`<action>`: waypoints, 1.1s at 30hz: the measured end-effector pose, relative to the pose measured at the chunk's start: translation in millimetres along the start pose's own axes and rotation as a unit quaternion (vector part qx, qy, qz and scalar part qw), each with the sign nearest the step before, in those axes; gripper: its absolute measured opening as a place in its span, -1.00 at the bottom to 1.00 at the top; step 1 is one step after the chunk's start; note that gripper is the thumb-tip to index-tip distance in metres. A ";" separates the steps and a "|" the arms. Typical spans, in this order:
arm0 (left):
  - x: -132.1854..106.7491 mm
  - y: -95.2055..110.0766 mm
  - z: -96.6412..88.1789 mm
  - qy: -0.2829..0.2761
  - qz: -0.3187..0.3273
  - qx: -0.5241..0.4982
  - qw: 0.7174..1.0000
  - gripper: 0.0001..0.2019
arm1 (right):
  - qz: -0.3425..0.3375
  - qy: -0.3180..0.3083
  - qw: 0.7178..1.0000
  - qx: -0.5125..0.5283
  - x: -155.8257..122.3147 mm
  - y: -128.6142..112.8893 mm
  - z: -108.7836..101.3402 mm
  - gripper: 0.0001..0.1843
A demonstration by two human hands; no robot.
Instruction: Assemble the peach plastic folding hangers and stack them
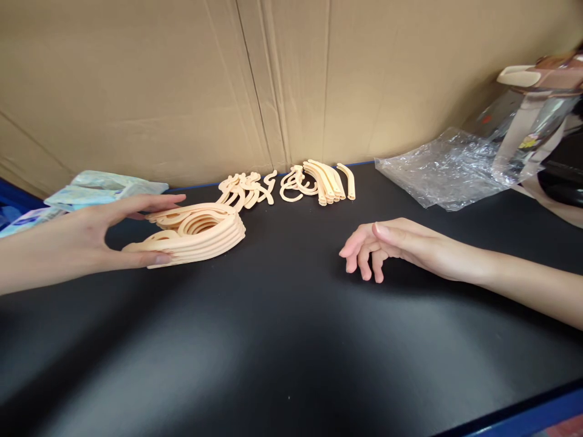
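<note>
My left hand grips a stack of peach-coloured plastic hanger pieces lying on the black table, thumb at the front edge and fingers over the far side. My right hand hovers just above the table to the right, fingers loosely curled downward and apart, holding nothing. Behind the stack lie more peach parts: a pile of small hook pieces and a bundle of curved arms.
A cardboard wall closes the back of the table. Crumpled clear plastic lies at the back right, with a clear bag and pinkish item beyond. Light blue packets sit at the back left. The table's blue edge runs front right.
</note>
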State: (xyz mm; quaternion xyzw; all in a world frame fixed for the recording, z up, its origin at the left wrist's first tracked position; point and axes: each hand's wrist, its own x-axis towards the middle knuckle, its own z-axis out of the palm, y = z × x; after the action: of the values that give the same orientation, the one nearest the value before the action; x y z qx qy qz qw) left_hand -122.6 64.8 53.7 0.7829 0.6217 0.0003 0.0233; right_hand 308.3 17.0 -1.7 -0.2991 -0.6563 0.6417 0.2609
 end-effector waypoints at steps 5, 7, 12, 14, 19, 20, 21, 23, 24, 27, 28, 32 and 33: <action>2.2 -1.7 0.8 0.004 -0.002 -0.013 1.000 -0.01 | 0.000 0.000 1.000 -0.002 0.5 0.1 0.1 -0.46; -0.2 3.2 -0.3 0.006 -0.005 -0.020 1.000 0.00 | -0.001 -0.001 1.000 -0.001 0.3 0.4 0.0 -0.47; -8.1 17.4 -4.4 0.018 -0.001 -0.027 0.999 -0.01 | 0.001 -0.003 1.000 0.005 -0.3 0.5 -0.1 -0.47; -7.1 14.9 -4.2 0.015 0.000 -0.023 1.000 0.03 | 0.002 -0.003 1.000 0.005 -0.1 0.1 0.2 -0.47; 1.3 0.0 0.7 -0.022 -0.015 0.001 1.000 0.11 | 0.004 0.002 1.000 0.004 0.4 -0.2 0.6 -0.47; 2.2 -1.2 1.6 -0.029 -0.013 0.001 0.999 0.11 | 0.003 0.003 1.000 0.003 0.4 0.0 0.6 -0.46; 2.7 -1.5 2.2 -0.035 -0.009 -0.002 0.999 0.10 | 0.002 0.002 1.000 0.002 0.4 0.2 0.5 -0.46; 2.8 -0.5 2.9 -0.039 0.000 -0.011 0.999 0.10 | 0.002 0.000 1.000 0.000 0.4 0.4 0.3 -0.46; 2.6 0.4 3.0 -0.040 0.002 -0.015 0.999 0.09 | 0.003 -0.001 1.000 0.000 0.3 0.5 0.1 -0.46; 2.1 2.4 3.0 -0.040 -0.003 -0.018 0.999 0.07 | 0.002 -0.004 1.000 -0.001 0.2 0.4 -0.1 -0.46; 2.1 2.8 3.0 -0.041 -0.006 -0.017 0.999 0.08 | 0.002 -0.004 1.000 -0.001 0.2 0.3 -0.1 -0.46; 2.8 3.9 2.4 -0.040 0.001 -0.008 0.999 0.06 | 0.000 -0.006 1.000 0.001 0.3 0.3 0.0 -0.47; 3.0 4.7 2.0 -0.038 0.008 -0.005 0.999 0.05 | 0.000 -0.006 1.000 0.000 0.3 0.3 0.1 -0.47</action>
State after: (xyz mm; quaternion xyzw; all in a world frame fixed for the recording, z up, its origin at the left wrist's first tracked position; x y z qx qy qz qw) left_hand -117.3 66.5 51.7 0.7871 0.6141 -0.0261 0.0514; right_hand 308.0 17.1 -2.0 -0.2948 -0.6579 0.6437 0.2568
